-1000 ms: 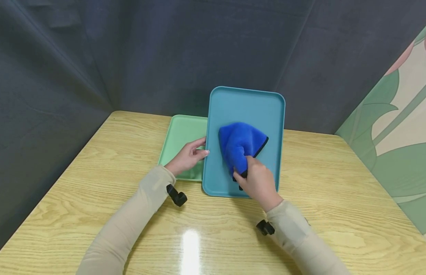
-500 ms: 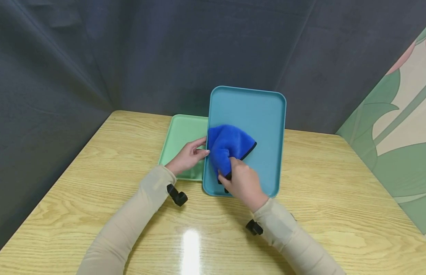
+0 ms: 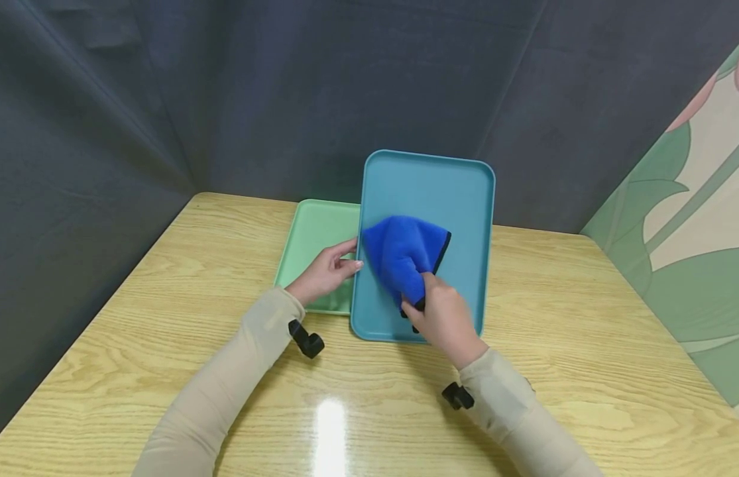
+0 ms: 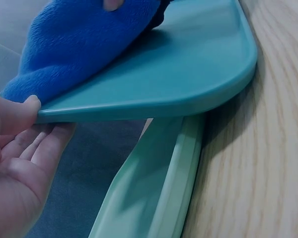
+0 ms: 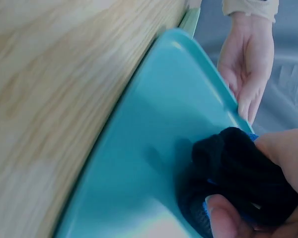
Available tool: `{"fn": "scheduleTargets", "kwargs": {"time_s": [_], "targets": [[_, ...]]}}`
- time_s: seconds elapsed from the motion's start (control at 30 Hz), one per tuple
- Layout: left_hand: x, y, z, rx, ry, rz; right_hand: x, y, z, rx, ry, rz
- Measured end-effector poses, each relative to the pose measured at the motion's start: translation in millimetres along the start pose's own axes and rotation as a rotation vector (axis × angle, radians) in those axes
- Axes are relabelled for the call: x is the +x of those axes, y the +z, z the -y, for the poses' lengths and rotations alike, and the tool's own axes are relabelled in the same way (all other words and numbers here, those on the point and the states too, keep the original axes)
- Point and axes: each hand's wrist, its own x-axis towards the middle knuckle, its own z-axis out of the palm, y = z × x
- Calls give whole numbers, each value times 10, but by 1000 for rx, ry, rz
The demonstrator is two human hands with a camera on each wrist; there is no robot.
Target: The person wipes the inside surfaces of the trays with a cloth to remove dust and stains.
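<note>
A blue tray (image 3: 429, 185) is tilted up, its lower edge at the table and its inner face toward me. My left hand (image 3: 325, 270) pinches its left rim, thumb on the front and fingers behind, as the left wrist view shows. In my right hand (image 3: 447, 317) is a bunched blue cloth (image 3: 399, 248) with black edging, spread against the tray's face. The right wrist view has the cloth's dark edge (image 5: 233, 168) between thumb and fingers. Behind the blue tray, a green tray (image 3: 321, 232) shows at the left, partly covered by it.
The wooden table (image 3: 226, 245) runs back to a dark curtain (image 3: 345, 86). A wall with a painted leaf and flower pattern (image 3: 697, 218) stands at the right. Each sleeved wrist carries a small black mount (image 3: 307, 339).
My right hand has slid the cloth left across the tray's face, then partway back right. The left hand and both trays have stayed in place.
</note>
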Motion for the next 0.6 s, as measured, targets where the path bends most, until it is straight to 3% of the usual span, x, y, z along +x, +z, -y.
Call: {"fn": "scheduleTargets", "kwargs": {"time_s": [0.6], "targets": [[-1,5,11,18,6,8,-115,-256,-424,-33,137,-24]]}}
